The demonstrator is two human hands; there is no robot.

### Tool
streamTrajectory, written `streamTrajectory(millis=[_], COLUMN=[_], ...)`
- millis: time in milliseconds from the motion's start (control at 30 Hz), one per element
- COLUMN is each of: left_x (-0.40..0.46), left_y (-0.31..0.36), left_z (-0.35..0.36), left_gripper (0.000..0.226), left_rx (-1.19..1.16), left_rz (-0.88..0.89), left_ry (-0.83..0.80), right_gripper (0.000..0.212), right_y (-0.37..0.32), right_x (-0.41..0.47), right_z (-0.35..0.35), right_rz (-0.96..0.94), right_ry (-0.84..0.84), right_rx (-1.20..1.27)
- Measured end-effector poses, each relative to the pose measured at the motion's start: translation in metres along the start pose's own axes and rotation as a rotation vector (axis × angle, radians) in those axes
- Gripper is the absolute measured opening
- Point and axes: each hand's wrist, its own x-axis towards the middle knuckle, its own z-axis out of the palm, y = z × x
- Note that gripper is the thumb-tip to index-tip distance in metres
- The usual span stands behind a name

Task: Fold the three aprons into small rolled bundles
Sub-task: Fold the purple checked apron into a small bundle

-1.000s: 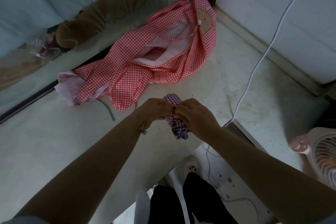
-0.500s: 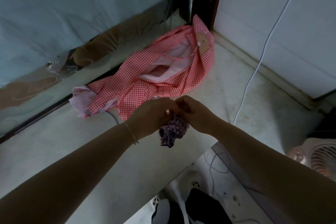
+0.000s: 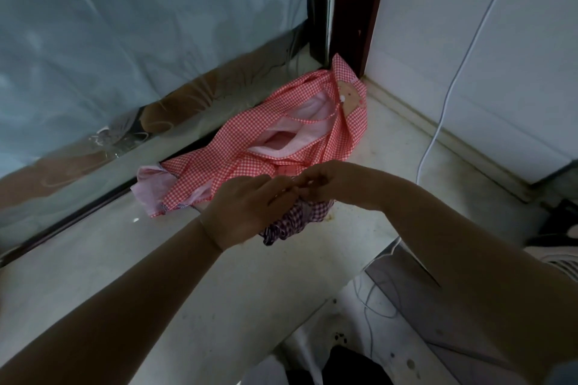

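Your left hand (image 3: 247, 206) and right hand (image 3: 328, 181) met above purple checked bundle (image 3: 297, 219); fingers of both curled, pinching its top edge; exact fingertip contact blurred; bundle hung just below grip, near middle of counter (image 3: 156, 275), long axis sloping near-left to far-right; red checked apron (image 3: 250, 159) lay unfolded just beyond, far side against glass (image 3: 125, 40); both hands equally close to it; likely next: set bundle down, reach forward.
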Motion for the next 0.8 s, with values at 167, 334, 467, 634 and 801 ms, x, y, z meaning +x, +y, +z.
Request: streamTrajectory(millis=[167,334,467,634,801], left_x=[-0.004,-0.011,-0.023,-0.052,-0.109], left_y=[-0.006,-0.008,-0.004,0.005,0.041], left_z=[-0.008,-0.009,0.001,0.037,0.097], left_gripper=[0.016,0.018,0.016,0.017,0.021], left_rx=[-0.018,-0.014,0.001,-0.049,-0.164], left_rz=[0.001,0.011,-0.016,-0.09,-0.358], left_ry=[0.054,0.043,0.065,0.049,-0.176], right_gripper=[0.008,0.013,0.011,0.013,0.019], right_y=[-0.006,-0.01,-0.004,0.032,0.098], right_x=[0.0,0.009,0.014,0.033,0.054], right_z=[-0.001,0.017,0.034,0.065,0.118], right_rz=[-0.053,-0.08,-0.132,0.012,0.013], right_ry=[0.039,0.1,0.207,0.493,0.517], right_rx=[0.077,-0.081,-0.121,-0.172,-0.44])
